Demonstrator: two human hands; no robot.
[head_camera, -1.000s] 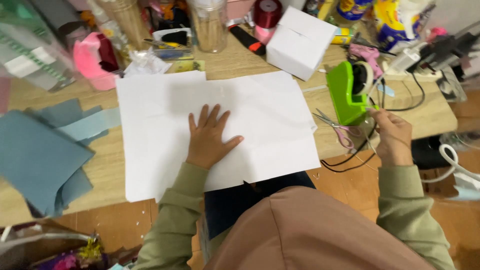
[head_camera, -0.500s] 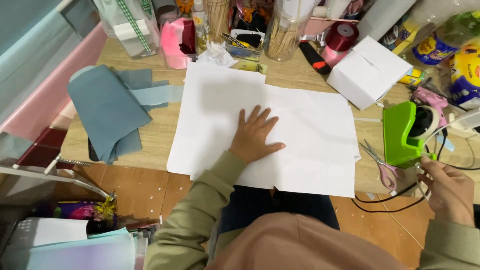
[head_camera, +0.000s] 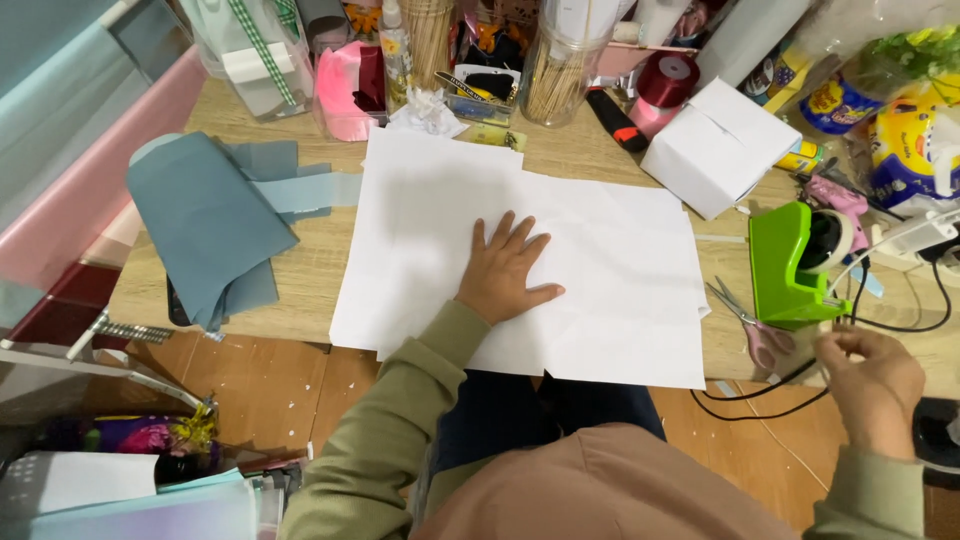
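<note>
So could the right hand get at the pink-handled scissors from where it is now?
Probably yes. The right hand hovers just off the table edge, right beside the scissors, which lie flat by the green tape dispenser. Only thin black cables run between them; nothing covers the handles.

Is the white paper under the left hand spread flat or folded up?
Spread flat. The white paper lies open across the wooden table, its near edge overhanging, with the left hand pressed palm-down on it.
</note>
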